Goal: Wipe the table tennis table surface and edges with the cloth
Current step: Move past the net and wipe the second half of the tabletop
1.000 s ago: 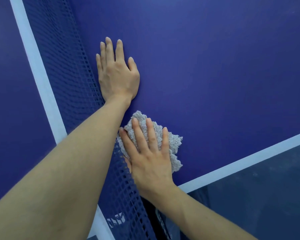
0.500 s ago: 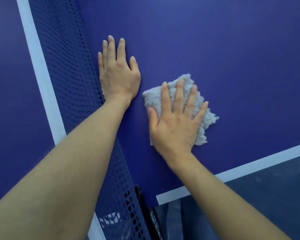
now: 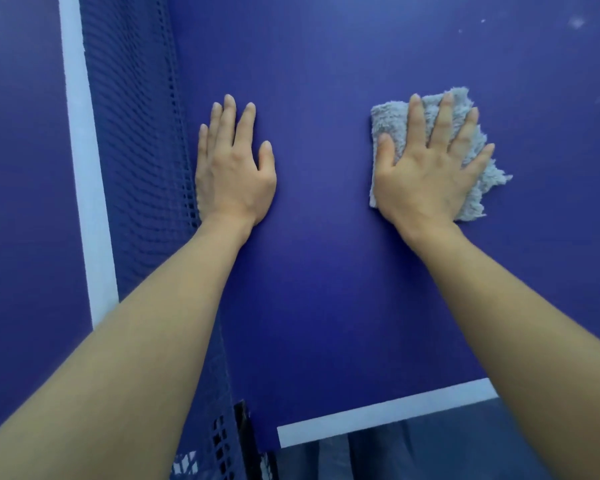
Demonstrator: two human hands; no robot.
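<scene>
**Head view.** My right hand (image 3: 426, 168) lies palm down with fingers spread on the pale grey, shaggy folded cloth (image 3: 392, 123). It presses the cloth flat onto the dark blue matte desk (image 3: 326, 254), well to the right of the dark blue mesh net (image 3: 136, 133). My left hand (image 3: 234, 168) rests bare on the desk just beside the foot of the net, fingers straight and nearly together, holding nothing; I judge it to be a brace.

The step in hand appears to be sweeping the open playing surface. To do it well, I would:
- spread my weight evenly through palm and fingers, because the ragged right corner of the cloth juts out beyond my little finger and may drag unpressed;
- lay each pass so that it overlaps the one before;
- work toward the faint pale specks (image 3: 577, 22) at the upper right, which look unwiped;
- finish along the white edge stripe (image 3: 378, 417) on the near side.

The patch under my left hand also needs a pass.
</scene>
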